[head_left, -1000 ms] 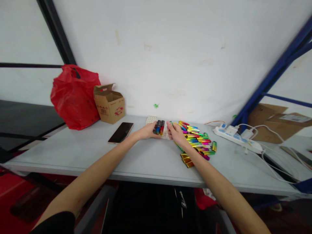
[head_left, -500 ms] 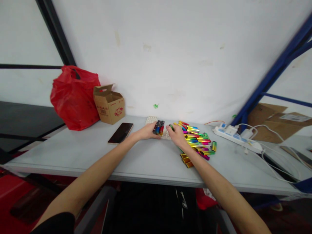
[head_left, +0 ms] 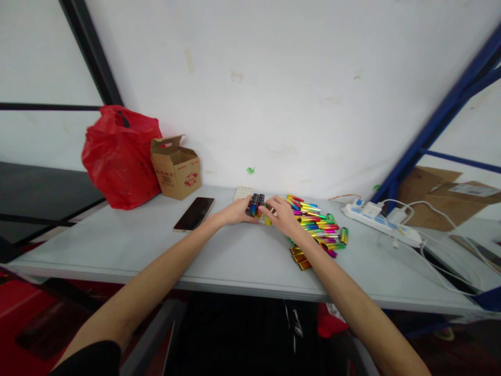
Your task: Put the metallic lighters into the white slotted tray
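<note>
My left hand (head_left: 237, 210) is wrapped around the left side of a block of upright, black-topped shiny coloured tubes (head_left: 256, 200). Their exact kind is too small to make out. The tubes stand in rows on a white holder, largely hidden by my hands. At the right side of this block, my right hand (head_left: 281, 213) pinches a green and yellow tube (head_left: 267, 220) against the row. Right beside my right wrist lies a loose pile of similar metallic tubes (head_left: 319, 227) in many colours. Behind my left hand a white dimpled tray (head_left: 243, 193) shows.
A black-screened phone (head_left: 194, 213) lies left of my hands. Further left stand an open cardboard box (head_left: 176, 172) and a red plastic bag (head_left: 121, 162). A white power strip (head_left: 381, 223) with plugs and cables lies at the right. The wall rises behind the table.
My right hand has brought a green tube leftward and down to the block, and its fingers now reach over the row. My left hand has stayed in place.
</note>
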The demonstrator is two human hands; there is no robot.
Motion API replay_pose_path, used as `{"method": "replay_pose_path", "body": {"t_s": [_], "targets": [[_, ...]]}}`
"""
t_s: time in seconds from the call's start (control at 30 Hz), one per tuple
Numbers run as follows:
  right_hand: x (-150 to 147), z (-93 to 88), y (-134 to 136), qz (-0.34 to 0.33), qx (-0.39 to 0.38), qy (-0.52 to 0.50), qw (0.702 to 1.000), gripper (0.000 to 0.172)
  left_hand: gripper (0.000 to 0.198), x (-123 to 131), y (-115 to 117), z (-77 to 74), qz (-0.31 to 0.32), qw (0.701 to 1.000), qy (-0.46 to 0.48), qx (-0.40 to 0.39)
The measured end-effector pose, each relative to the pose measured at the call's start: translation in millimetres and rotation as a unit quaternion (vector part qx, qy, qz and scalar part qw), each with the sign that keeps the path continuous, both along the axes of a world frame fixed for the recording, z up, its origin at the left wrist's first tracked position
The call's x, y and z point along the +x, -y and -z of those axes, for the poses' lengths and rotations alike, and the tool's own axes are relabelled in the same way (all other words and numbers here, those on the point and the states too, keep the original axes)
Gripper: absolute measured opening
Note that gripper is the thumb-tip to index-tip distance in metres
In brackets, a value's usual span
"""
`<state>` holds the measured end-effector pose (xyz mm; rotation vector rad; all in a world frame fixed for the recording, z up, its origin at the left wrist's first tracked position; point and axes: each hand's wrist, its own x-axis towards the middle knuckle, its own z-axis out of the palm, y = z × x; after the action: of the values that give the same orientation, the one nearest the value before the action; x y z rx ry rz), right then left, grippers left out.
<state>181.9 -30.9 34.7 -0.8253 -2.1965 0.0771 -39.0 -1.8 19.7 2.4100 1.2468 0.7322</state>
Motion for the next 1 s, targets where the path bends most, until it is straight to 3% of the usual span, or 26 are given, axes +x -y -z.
{"method": "replay_pose_path", "body": {"t_s": [0.53,0.77,1.0], "targets": [[0.7,2.6,-5.2,0.070,-0.082,0.135,0.985,0.039,0.067,-1.8,-2.0,3.1,0.006,1.000,0.001,0.013],[-10.8,-1.4,4.2,0.195,-0.082,0.218,0.953,0.051,0.068,-0.5,-1.2,2.5,0.003,1.000,0.000,0.006],[1.4,-4.5,-1.1,0.179,-0.084,0.214,0.957,0.059,0.070,0.8,1.8,-1.4,-0.005,1.000,0.003,0.003]]}}
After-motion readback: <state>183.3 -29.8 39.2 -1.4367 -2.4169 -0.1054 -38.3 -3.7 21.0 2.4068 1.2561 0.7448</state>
